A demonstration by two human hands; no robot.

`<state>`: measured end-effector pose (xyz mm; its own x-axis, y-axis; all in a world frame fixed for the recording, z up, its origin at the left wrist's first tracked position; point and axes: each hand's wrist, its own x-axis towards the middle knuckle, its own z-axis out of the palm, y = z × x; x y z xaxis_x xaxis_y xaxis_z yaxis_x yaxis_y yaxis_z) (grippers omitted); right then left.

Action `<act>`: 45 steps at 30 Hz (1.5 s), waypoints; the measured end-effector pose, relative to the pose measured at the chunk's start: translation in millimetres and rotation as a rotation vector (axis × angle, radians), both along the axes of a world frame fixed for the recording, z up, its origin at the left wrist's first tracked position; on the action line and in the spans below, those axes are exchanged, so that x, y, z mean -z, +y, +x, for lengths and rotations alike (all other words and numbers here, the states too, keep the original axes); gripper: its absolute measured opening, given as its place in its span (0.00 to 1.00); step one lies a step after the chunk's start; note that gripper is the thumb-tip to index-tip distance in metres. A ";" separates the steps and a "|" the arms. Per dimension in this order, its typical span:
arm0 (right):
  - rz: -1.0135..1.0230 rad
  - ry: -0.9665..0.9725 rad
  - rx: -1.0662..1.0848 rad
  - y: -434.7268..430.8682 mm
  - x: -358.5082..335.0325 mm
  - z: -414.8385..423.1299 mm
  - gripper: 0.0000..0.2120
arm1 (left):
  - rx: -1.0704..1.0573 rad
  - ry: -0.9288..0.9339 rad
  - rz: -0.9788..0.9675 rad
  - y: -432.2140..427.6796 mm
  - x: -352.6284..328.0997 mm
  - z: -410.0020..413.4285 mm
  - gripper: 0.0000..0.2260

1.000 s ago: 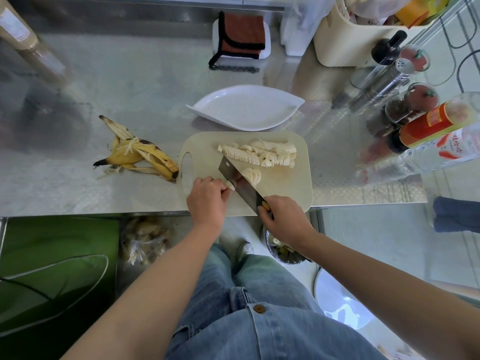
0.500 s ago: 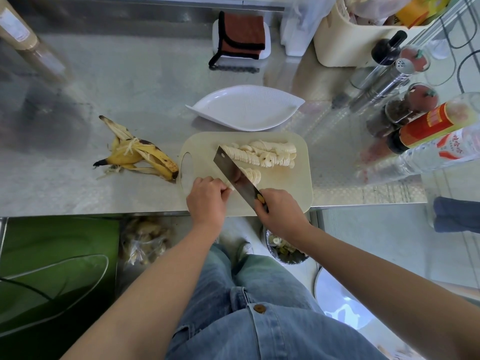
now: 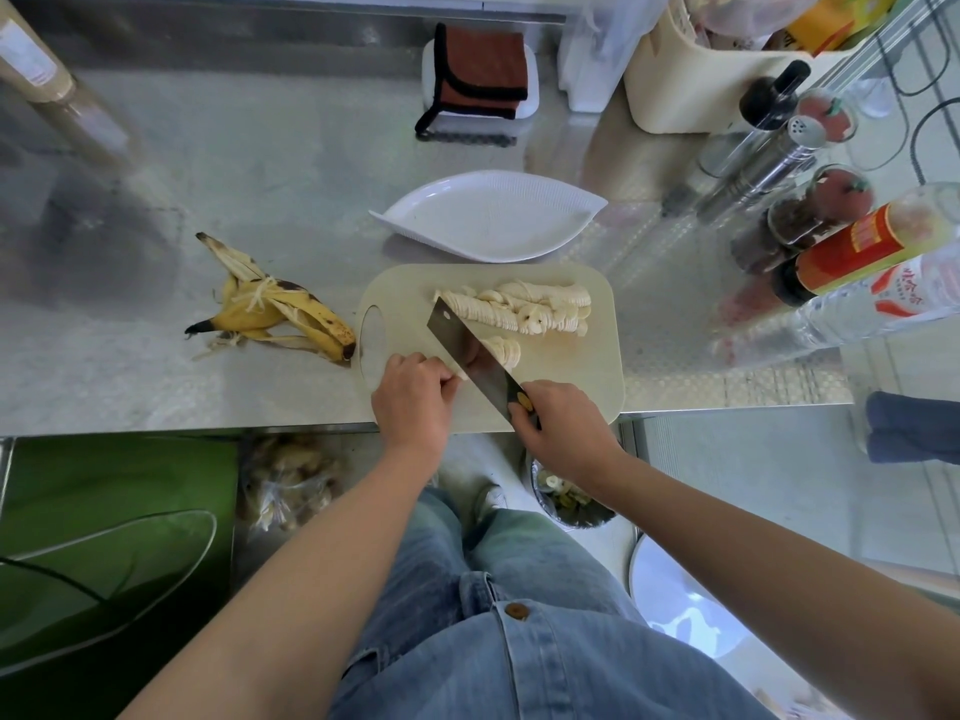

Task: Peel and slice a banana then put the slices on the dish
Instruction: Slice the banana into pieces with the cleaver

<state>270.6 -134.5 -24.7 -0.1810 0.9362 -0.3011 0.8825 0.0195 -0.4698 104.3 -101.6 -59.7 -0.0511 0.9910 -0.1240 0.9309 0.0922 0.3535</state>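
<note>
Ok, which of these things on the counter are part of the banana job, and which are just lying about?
In the job:
knife, gripped by the right hand
banana stub, held by the left hand
slices
board
dish, no slices on it yet

Lying about:
peel
cloth
shakers
bottles
bin

White dish (image 3: 488, 220), brown-spotted yellow peel (image 3: 275, 317)
</note>
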 end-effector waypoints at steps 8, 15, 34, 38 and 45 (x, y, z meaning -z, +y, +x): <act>-0.007 0.000 -0.004 4.1 -1.5 -3.9 0.12 | 0.001 0.000 0.000 0.4 0.5 0.1 0.05; -0.050 -0.022 -0.007 -2.8 4.5 -0.9 0.12 | -0.003 -0.009 -0.009 0.6 1.0 0.3 0.05; -0.024 -0.009 0.004 4.4 4.1 -5.5 0.13 | -0.002 -0.013 -0.001 -0.2 2.6 -0.6 0.05; -0.026 -0.007 0.014 -0.7 5.2 -2.6 0.12 | -0.003 -0.022 0.003 0.0 1.8 -0.4 0.06; 0.023 0.029 0.014 4.8 -1.1 -5.3 0.13 | 0.002 -0.008 0.005 -0.2 0.4 -0.5 0.05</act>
<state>265.3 -129.7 -23.7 -0.1758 0.9455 -0.2741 0.8690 0.0182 -0.4944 103.8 -101.8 -60.1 -0.0481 0.9917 -0.1192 0.9281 0.0885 0.3617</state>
